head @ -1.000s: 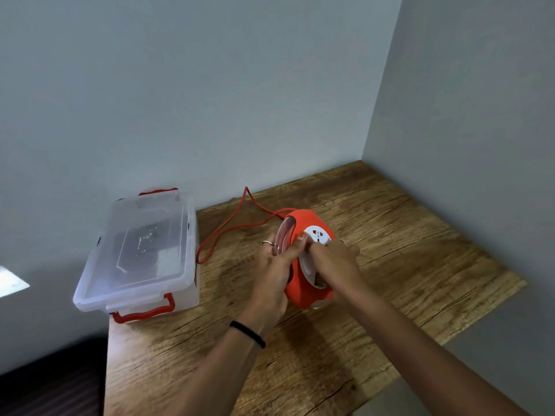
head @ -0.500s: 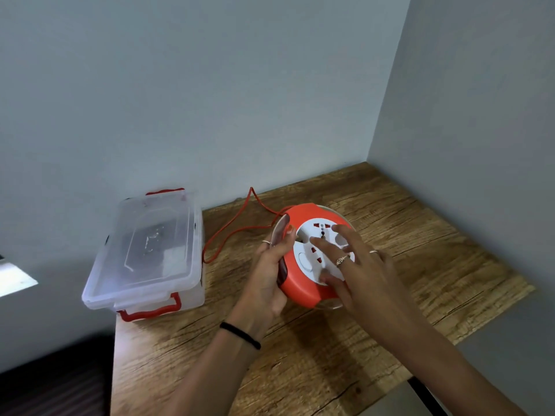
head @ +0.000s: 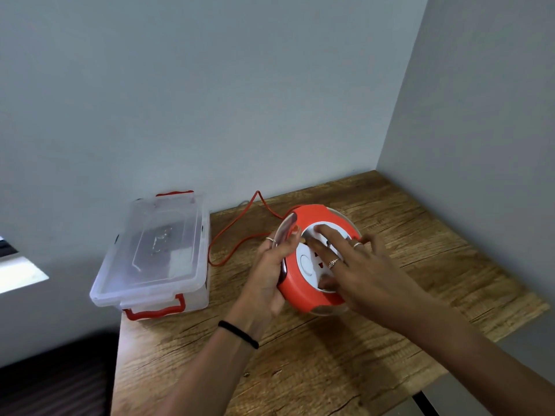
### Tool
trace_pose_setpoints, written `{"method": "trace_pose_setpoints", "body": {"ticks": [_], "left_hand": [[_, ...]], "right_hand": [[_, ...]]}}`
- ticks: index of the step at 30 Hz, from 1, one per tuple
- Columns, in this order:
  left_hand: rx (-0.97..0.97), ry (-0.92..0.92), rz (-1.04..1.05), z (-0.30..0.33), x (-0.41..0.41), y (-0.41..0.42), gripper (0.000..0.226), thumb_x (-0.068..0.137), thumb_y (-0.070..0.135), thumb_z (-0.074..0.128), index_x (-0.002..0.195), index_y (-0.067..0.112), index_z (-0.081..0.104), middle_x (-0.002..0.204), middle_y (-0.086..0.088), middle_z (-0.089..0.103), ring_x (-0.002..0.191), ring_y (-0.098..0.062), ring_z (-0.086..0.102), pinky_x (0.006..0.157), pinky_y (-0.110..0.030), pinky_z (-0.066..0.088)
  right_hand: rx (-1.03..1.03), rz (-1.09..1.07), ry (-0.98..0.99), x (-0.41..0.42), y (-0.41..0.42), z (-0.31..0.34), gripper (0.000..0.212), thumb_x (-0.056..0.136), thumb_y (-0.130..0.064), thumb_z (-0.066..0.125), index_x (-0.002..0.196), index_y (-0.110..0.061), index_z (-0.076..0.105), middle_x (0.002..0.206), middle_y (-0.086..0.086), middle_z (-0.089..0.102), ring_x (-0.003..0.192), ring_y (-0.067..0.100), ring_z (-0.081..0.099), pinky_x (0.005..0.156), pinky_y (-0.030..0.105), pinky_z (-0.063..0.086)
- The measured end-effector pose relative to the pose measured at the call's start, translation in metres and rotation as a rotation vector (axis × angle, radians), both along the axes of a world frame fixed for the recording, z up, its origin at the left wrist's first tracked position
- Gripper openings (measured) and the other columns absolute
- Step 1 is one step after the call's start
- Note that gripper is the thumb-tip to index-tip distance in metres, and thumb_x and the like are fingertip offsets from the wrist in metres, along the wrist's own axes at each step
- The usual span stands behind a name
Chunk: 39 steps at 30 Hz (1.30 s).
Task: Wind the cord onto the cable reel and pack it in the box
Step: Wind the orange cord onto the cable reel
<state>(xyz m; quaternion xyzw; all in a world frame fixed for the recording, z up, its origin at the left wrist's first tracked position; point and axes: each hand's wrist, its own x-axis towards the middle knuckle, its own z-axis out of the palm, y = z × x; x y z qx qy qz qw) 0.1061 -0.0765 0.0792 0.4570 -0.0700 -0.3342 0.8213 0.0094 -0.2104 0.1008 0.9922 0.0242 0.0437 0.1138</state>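
An orange cable reel [head: 312, 214] with a white socket face is held above the wooden table [head: 330, 355], tilted toward me. My left hand [head: 270, 274] grips its left rim, fingers curled round the clear edge. My right hand [head: 357, 265] lies flat on the white face with fingers spread and straight. A thin red cord [head: 237, 232] runs from the reel's top left, loops on the table and rises along the back wall. The clear plastic box [head: 156, 250] with red handles stands at the table's left edge, its lid closed.
Grey walls close the table in at the back and on the right. The table's near right edge [head: 450, 370] runs diagonally, with a drop beyond. A dark floor area lies below left of the box.
The reel has turned from edge-on to face toward me. My right hand went from pinching the face to lying flat on it, fingers sliding left across it. My left hand keeps its grip.
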Motion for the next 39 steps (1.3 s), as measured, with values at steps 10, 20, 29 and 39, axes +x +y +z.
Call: {"method": "trace_pose_setpoints", "body": {"ticks": [10, 20, 29, 39], "left_hand": [[0.043, -0.075, 0.073, 0.001, -0.004, -0.009, 0.025, 0.087, 0.015, 0.064, 0.108, 0.028, 0.070, 0.124, 0.010, 0.066, 0.116, -0.014, 0.062, 0.101, -0.041, 0.049], [0.072, -0.074, 0.126, -0.012, -0.009, -0.022, 0.032, 0.086, 0.010, 0.067, 0.115, 0.024, 0.065, 0.102, 0.006, 0.074, 0.095, -0.008, 0.071, 0.071, -0.020, 0.054], [0.048, -0.050, 0.088, -0.013, -0.010, -0.020, 0.035, 0.088, 0.011, 0.065, 0.118, 0.029, 0.063, 0.101, 0.010, 0.075, 0.098, -0.013, 0.071, 0.087, -0.037, 0.056], [-0.061, 0.085, 0.076, -0.003, -0.002, -0.013, 0.045, 0.075, 0.022, 0.067, 0.120, 0.026, 0.063, 0.124, -0.006, 0.067, 0.110, -0.026, 0.066, 0.078, -0.036, 0.058]], "right_hand": [[0.391, -0.252, -0.163, 0.009, 0.031, -0.012, 0.036, 0.085, -0.032, 0.060, 0.119, -0.021, 0.058, 0.146, 0.011, 0.031, 0.120, 0.034, 0.050, 0.078, 0.045, 0.044], [1.054, -0.852, -0.221, 0.036, 0.041, 0.000, 0.058, 0.090, -0.045, 0.051, 0.128, -0.002, 0.044, 0.129, 0.013, 0.031, 0.107, 0.038, 0.053, 0.079, 0.034, 0.041], [1.217, -0.803, -0.206, 0.024, 0.025, -0.004, 0.055, 0.093, -0.046, 0.049, 0.132, -0.007, 0.048, 0.134, 0.014, 0.037, 0.108, 0.028, 0.051, 0.075, 0.024, 0.036], [0.550, -0.338, -0.363, -0.005, 0.028, -0.011, 0.049, 0.088, -0.029, 0.062, 0.134, -0.020, 0.047, 0.130, 0.006, 0.048, 0.100, 0.034, 0.058, 0.082, 0.046, 0.049]]}}
